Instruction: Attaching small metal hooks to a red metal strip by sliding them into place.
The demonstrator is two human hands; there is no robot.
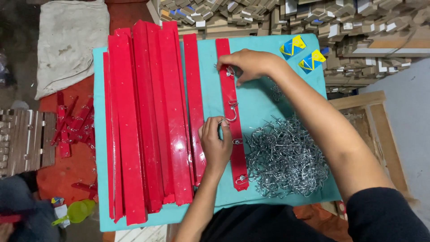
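A single red strip (230,96) lies lengthwise on the turquoise table (260,96), with several metal hooks fitted along it. My left hand (215,143) rests beside its middle, fingertips pinching a hook (227,119) at the strip's edge. My right hand (251,63) reaches over the far end and holds a small metal hook (230,71) against the strip. A heap of loose metal hooks (284,157) lies to the right of the strip, under my right forearm.
A stack of long red strips (143,116) fills the table's left half. Two blue-and-yellow packets (302,54) sit at the far right corner. A grey cloth (69,42), finished red pieces (71,125) on the floor, a green cup (80,210) and stacked wooden blocks (313,18) surround the table.
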